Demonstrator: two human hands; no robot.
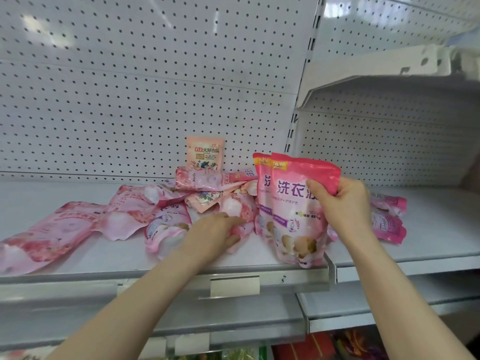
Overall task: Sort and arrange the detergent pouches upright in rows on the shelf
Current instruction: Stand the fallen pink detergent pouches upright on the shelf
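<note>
Back panel: the white perforated metal back panel point(130, 100) closes off the rear of the shelf. We judge it serves as a backstop for a rear row.
Shelf: the pale grey metal shelf point(124, 255) carries all the stock; its left end is cut off by the frame edge.
Loose heap: the glossy pink plastic detergent pouches lying flat point(130, 211) overlap from far left to centre, unsorted. We cannot count them, since several are buried.
Upright pair: two deep-pink stand-up pouches with purple lettering point(293, 216) stand one behind the other at the shelf's right front corner. We take this for the start of a row. The rear one is mostly hidden.
Neighbouring bay: more crumpled pink pouches point(388, 219) lie flat beyond the right wrist, partly covered by it.
Small pouch: one peach-coloured printed pouch point(205, 153) stands against the back panel, apart from the pair.
Right hand: the right hand point(342, 203) grips the front upright pouch's top right corner, thumb on its face. We think this steadies it.
Left hand: the left hand point(213, 235) curls round a pale pink pouch with a white cap point(241, 219) at the heap's edge, probably to lift it. The palm hides how it is held underneath.
Below: the goods on the lower shelf are too blurred to name.
</note>
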